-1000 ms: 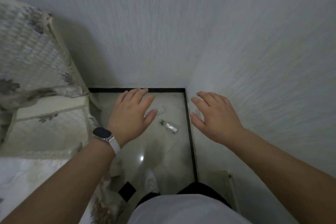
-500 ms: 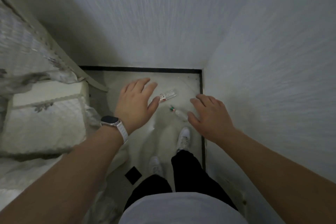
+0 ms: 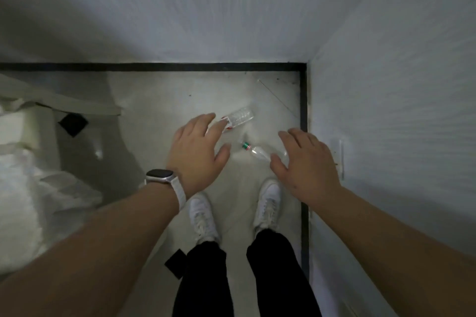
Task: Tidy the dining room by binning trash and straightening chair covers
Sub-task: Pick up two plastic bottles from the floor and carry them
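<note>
Two empty clear plastic bottles lie on the pale floor in the room's corner. The farther bottle [image 3: 240,117] has a red-and-white label and lies just past the fingertips of my left hand [image 3: 197,152]. The nearer bottle [image 3: 260,151] has a green-and-red cap; its body runs under the thumb side of my right hand [image 3: 306,165]. Both hands hover above the bottles, palms down, fingers spread, holding nothing. A watch with a white strap is on my left wrist.
White walls meet at the corner, with a black skirting strip [image 3: 304,116] along the floor edge. A chair with a pale cover [image 3: 23,162] stands at the left. My white shoes [image 3: 203,216] are just behind the bottles.
I have stepped closer to the corner and the view has tilted down. Both hands have lowered towards the bottles, and the chair has slid towards the left edge.
</note>
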`<state>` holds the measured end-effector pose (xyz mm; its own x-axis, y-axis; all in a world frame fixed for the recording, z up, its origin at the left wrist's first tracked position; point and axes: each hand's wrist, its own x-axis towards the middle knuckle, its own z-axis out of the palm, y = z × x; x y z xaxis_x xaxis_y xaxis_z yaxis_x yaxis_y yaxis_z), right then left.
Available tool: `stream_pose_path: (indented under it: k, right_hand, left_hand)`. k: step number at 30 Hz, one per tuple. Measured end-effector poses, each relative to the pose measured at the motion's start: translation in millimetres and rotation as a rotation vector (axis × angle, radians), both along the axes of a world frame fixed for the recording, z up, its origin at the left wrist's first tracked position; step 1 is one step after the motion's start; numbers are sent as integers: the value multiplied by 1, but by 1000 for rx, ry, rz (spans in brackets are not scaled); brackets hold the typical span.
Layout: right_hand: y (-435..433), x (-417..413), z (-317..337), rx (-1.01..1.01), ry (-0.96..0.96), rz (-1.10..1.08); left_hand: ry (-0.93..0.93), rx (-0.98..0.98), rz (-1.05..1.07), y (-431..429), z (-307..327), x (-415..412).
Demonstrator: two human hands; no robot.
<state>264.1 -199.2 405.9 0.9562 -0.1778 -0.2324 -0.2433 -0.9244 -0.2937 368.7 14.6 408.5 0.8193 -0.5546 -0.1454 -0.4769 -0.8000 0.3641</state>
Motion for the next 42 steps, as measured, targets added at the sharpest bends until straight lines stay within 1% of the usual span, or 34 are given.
stream_pose_path:
  k: [3,8,11,15,18,21,23,26,29,32,36,42]
  right_hand:
    - [-1,6,-77,37,36,-25]
    - [0,0,-196,33,73,-34]
    - [-5,-6,-264,55,128,-37]
    - [-15,-14,-343,50,240,-1]
    - [-18,-11,-391,40,314,106]
    - [-18,-8,-425,57,393,151]
    - [-18,-5,-441,61,448,137]
    - [-21,0,-450,79,478,122]
    - [-25,4,-449,118,464,83]
    - [-30,10,-440,136,426,22]
    - [-35,17,-414,182,366,-78]
    - [-36,21,-343,268,275,-152]
  left_hand:
    - [32,4,-54,-6,-81,6]
    - [91,111,-161,-11,-212,15]
    - [101,149,-171,-18,-281,22]
    - [133,137,-122,-34,-357,39]
    - [114,137,-67,-40,-403,53]
    - [116,166,-135,-47,-436,68]
    - [167,217,-159,-53,-447,81]
    - [188,253,-170,-62,-454,94]
    - [236,302,-143,-69,-453,100]
    - [294,288,-93,-68,-446,103]
    - [368,263,-5,-57,-421,92]
    - [361,200,85,-41,-354,78]
